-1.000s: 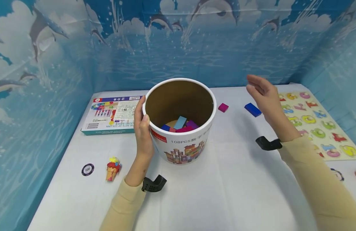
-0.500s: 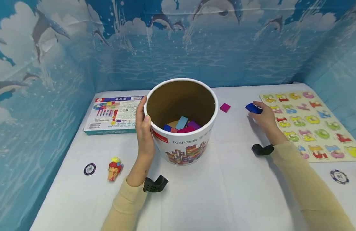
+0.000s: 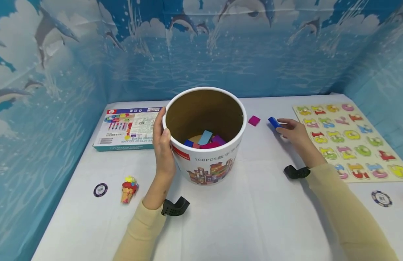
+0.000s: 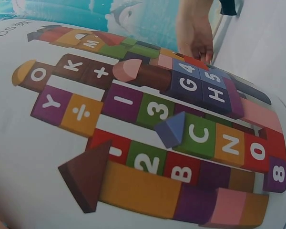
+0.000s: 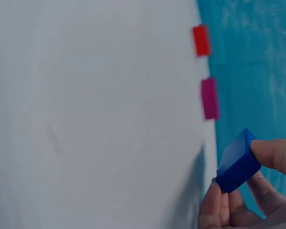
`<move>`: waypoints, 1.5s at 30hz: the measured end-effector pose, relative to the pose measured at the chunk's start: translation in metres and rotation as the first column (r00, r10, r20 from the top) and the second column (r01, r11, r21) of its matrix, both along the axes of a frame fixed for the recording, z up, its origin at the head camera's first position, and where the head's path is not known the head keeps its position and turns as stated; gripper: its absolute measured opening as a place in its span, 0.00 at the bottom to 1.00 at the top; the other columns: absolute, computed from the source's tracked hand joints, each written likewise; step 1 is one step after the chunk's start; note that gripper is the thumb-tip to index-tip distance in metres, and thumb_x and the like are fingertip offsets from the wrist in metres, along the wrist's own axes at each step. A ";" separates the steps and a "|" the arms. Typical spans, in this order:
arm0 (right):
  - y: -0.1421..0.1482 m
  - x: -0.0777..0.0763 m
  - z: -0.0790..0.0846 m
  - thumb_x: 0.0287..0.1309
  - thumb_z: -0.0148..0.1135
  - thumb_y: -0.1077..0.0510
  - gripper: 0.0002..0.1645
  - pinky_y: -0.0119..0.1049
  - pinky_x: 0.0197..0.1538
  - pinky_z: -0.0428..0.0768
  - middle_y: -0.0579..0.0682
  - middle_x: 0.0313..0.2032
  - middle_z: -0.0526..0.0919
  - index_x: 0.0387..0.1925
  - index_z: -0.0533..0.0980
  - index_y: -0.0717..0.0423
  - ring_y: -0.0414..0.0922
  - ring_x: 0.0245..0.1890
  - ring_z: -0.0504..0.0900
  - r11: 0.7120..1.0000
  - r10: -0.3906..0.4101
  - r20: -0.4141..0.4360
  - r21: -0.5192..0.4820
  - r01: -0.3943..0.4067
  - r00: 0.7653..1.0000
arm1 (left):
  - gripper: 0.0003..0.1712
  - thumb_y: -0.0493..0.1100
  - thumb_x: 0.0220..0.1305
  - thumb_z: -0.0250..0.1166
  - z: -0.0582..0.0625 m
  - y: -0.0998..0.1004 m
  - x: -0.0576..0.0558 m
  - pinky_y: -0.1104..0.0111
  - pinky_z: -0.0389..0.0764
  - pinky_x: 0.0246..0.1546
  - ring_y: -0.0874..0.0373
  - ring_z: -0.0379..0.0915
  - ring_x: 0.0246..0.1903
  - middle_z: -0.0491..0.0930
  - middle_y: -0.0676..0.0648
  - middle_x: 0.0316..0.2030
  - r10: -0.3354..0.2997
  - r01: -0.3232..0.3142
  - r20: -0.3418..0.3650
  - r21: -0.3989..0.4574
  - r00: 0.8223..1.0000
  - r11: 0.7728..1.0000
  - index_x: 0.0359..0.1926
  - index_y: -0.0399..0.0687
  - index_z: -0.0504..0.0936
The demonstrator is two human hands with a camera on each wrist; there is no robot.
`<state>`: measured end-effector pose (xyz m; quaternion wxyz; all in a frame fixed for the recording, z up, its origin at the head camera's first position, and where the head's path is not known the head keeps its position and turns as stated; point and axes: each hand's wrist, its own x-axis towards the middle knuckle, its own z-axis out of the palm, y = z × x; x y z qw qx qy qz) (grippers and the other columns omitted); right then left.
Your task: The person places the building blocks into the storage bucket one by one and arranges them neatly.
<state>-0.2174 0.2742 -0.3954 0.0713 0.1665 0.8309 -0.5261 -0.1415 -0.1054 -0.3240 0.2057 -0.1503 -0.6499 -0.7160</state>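
A white bucket (image 3: pixel 208 166) printed with "108PCS" and letter blocks stands on the table, its open top facing me. Several coloured blocks lie inside, including a light blue block (image 3: pixel 205 137) and a purple block (image 3: pixel 218 140). My left hand (image 3: pixel 163 156) rests against the bucket's left side, thumb and fingers lying upward near the rim. To the right of the bucket, my right hand (image 3: pixel 296 136) pinches a blue block (image 3: pixel 274 122); in the right wrist view that blue block (image 5: pixel 238 162) sits between thumb and fingers, tilted. A magenta block (image 3: pixel 254 120) lies between bucket and right hand.
At the back left lies a flat toy box (image 3: pixel 123 127). A number puzzle board (image 3: pixel 351 141) is at right. Poker chips (image 3: pixel 100 190) and an ice-cream-shaped toy (image 3: pixel 128 189) lie nearer. The right wrist view also shows a red piece (image 5: pixel 201 40). A dolphin-print curtain (image 3: pixel 201 61) backs the table.
My right hand has come down to the blue block, taken hold of it, and shifted it slightly left. The left hand and bucket stay in place.
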 end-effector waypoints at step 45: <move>-0.189 0.018 0.180 0.55 0.56 0.60 0.15 0.39 0.53 0.71 0.47 0.44 0.79 0.46 0.75 0.50 0.42 0.46 0.76 0.635 0.764 -0.202 0.074 -0.769 0.612 | 0.31 0.50 0.59 0.42 -0.001 -0.001 0.000 0.46 0.60 0.54 0.53 0.52 0.60 0.57 0.56 0.62 -0.002 0.002 0.002 -0.013 1.000 1.000 0.66 0.59 0.54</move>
